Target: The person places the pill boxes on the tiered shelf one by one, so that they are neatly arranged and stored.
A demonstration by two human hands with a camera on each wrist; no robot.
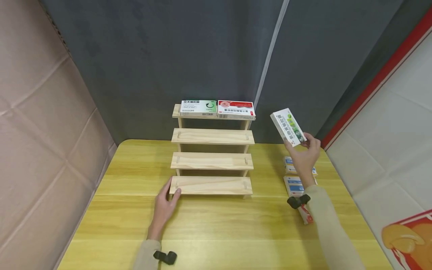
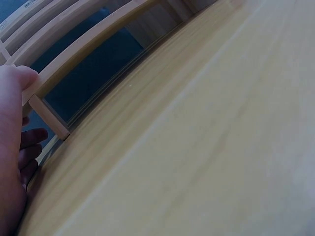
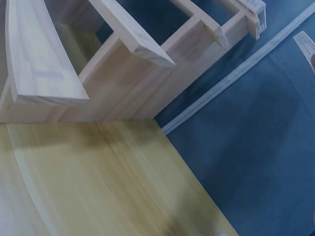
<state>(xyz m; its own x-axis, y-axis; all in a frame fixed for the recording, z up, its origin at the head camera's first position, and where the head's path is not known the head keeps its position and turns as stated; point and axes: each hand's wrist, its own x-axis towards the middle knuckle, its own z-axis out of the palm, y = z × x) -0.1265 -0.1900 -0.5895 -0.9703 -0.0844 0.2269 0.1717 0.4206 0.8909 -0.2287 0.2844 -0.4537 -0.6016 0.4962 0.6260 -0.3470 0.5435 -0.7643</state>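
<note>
A stepped wooden display rack (image 1: 212, 161) stands on the table. My left hand (image 1: 164, 206) holds the left end of its lowest step; in the left wrist view the thumb (image 2: 25, 76) lies on the board and the other fingers are below it. To the right of the rack, my right hand (image 1: 307, 155) grips a white medicine box (image 1: 288, 126) with green print, raised and tilted above the table. In the right wrist view only a corner of this box (image 3: 305, 44) shows. On the top step lie a white-and-green medicine box (image 1: 198, 108) and a red-and-white one (image 1: 236, 109), side by side.
Under my right forearm, several more medicine boxes (image 1: 294, 186) lie on the table, partly hidden. A dark grey curtain (image 1: 162, 56) hangs behind the table (image 1: 111, 221). Pale cloth panels (image 1: 37, 142) close the left side, and a white panel with red edging (image 1: 384, 123) the right.
</note>
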